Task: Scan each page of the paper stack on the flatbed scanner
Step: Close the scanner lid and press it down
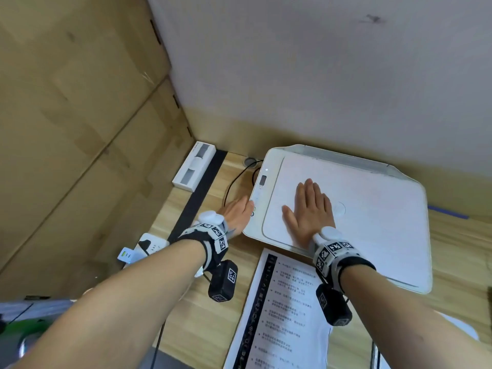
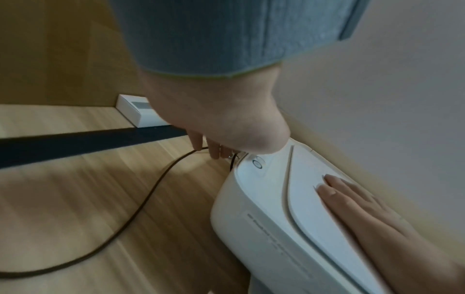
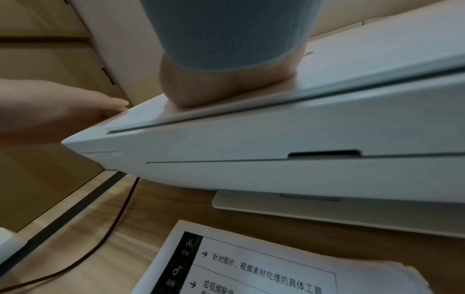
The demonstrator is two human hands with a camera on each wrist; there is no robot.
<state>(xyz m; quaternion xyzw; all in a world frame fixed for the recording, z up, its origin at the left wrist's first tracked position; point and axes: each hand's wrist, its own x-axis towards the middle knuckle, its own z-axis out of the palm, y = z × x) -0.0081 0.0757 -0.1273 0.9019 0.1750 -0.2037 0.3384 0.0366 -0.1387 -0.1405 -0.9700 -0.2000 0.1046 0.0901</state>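
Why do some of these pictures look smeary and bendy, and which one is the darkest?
Head view: bright and sharp, but the wide lens bends the scanner edges. Left wrist view: dim, the cable and desk look smeared, the left hand looms soft. Right wrist view: darkest; the right hand is blurry, though the paper stack print reads clearly.

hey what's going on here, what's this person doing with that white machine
A person is scanning pages. The scanner sits on a wooden desk with its lid down. The right hand lies flat on the lid, fingers straight, pressing it. The left hand reaches to the button panel along the scanner's left edge, likely to start a scan. A paper stack lies printed side up on the desk in front of the scanner.
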